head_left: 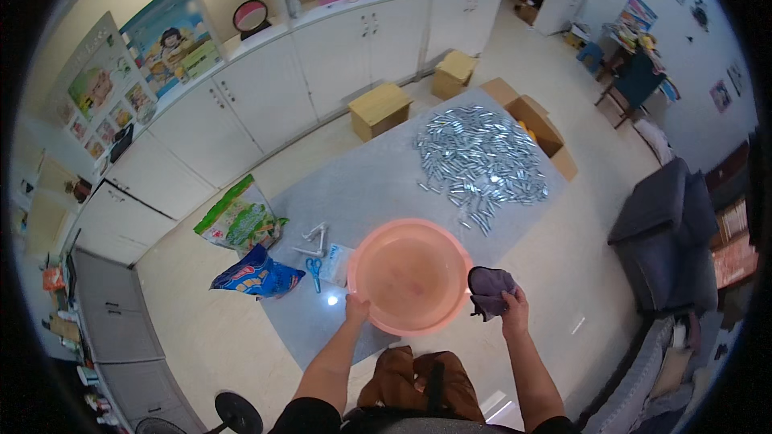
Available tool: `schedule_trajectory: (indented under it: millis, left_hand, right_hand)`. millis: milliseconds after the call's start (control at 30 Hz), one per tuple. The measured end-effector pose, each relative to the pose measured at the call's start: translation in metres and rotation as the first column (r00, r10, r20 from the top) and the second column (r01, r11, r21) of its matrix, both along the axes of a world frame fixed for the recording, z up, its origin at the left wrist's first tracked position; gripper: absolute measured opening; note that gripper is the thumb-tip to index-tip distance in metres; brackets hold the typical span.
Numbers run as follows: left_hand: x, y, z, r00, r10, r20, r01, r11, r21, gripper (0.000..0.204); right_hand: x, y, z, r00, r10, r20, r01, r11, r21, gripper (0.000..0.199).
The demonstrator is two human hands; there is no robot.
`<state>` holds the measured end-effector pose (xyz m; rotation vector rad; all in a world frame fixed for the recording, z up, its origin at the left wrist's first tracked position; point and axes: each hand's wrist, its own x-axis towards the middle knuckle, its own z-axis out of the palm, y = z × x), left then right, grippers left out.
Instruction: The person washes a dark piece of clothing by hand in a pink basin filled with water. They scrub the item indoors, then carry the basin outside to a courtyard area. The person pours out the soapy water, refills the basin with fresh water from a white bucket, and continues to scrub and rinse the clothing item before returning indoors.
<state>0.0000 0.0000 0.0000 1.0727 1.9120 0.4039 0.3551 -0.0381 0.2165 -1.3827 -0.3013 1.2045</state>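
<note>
A round pink plastic basin [412,225] stands at the near edge of the grey table [346,185]. At its near left side, my left hand [358,307] is closed on the rim. Just right of the basin, my right hand [515,305] grips a purple-grey cloth item [489,288] with dark edges. The cloth looks folded, and its exact kind is not clear. Some faint reddish blur shows in the basin; whether water is in it, I cannot tell. Blue-handled scissors [313,270] and a white packet [337,264] lie left of the basin.
Many small silvery metal cylinders [482,157] cover the table's far right part. A blue bag [256,273], a green bag [241,219] and a whitish frame-like object [315,239] are at the left. Beyond stand an open carton [543,124] and two wooden stools [379,112].
</note>
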Motion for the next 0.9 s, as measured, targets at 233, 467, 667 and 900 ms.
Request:
schedule_trajectory:
  millis: [233, 467, 667, 900]
  left_hand:
    - [0.012, 0.003, 0.006, 0.953, 0.301, -0.028, -0.293, 0.944, 0.153, 0.031]
    - [0.022, -0.051, 0.034, 0.819, 0.574, -0.011, -0.563, 0.807, 0.179, 0.019]
    - [0.013, -0.078, 0.027, 0.693, 0.717, -0.079, -0.670, 0.681, 0.296, 0.014]
    - [0.007, -0.104, 0.011, 0.583, 0.811, -0.047, -0.772, 0.571, 0.281, 0.013]
  right_hand:
    - [0.007, 0.127, -0.036, 0.976, 0.204, 0.074, -0.204, 0.979, -0.017, 0.037]
    - [-0.003, 0.233, -0.081, 0.880, 0.422, 0.220, -0.402, 0.906, -0.130, 0.038]
    - [-0.027, 0.298, -0.175, 0.777, 0.606, 0.170, -0.587, 0.796, -0.151, 0.041]
    - [-0.055, 0.310, -0.259, -0.105, 0.442, 0.891, -0.765, 0.537, -0.357, 0.054]
